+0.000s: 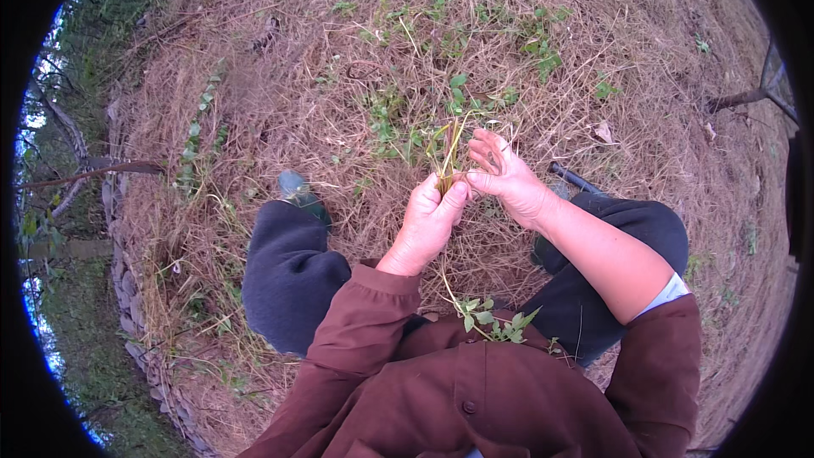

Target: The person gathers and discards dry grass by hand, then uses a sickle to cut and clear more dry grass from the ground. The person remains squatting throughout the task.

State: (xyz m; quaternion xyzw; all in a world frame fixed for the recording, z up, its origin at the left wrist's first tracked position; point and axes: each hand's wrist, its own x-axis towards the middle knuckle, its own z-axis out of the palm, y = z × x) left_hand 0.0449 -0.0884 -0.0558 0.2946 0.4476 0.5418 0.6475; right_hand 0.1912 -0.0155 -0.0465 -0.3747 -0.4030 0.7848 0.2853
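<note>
My left hand (pixel 435 216) is closed around a small bunch of plant stems (pixel 450 149), yellow-green and brownish, whose stem ends stick up past my fingers. Close against it, my right hand (pixel 505 175) is turned palm inward with its fingers curled and apart; its thumb meets the left hand near the bunch. Whether a thin strand lies at that thumb is too fine to tell. Below my left hand a long stem hangs toward my lap, and its green leaves (pixel 493 324) rest against the brown jacket (pixel 439 388).
Dry grass (pixel 305 102) with low green weeds (pixel 540 51) covers the ground. A dark rod-like handle (pixel 575 177) lies beside my right knee. At left runs a stone edging (pixel 127 292) with branches (pixel 70 124) beyond it; another branch (pixel 741 100) stands at right.
</note>
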